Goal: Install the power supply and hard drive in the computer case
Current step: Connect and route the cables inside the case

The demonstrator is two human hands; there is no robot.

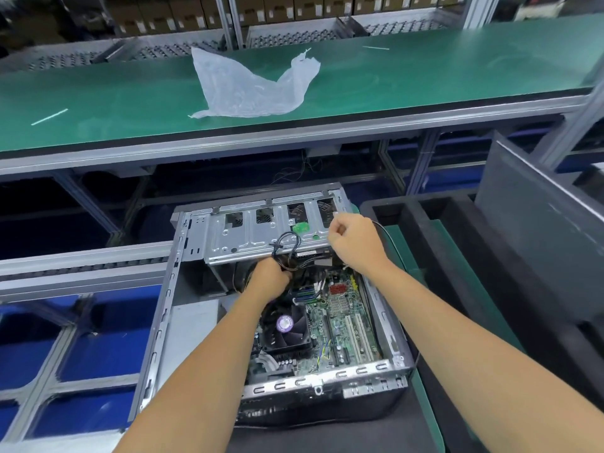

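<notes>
A long green-topped desk [425, 76] on a grey aluminium frame ran across the back of the workshop, with a crumpled clear plastic bag [248, 86] lying on it and shelves of brown cartons behind. Below and nearer, an open grey metal computer case [163, 322] lay on its side with its green motherboard [346, 325] exposed, a black cooler fan with a purple centre label [287, 328] sitting on the board. Across the far end of the case stood a silver perforated metal drive cage [255, 233]. The left hand [269, 273] reached in just below the cage, its fingers wrapped around a bundle of black cables [287, 248] that looped up over the cage's edge. The right hand [354, 238] hovered at the cage's right end, fingers curled and pinching a thin black wire [384, 228]. To the right sat a black foam tray [457, 230] and a dark grey panel [539, 230].
</notes>
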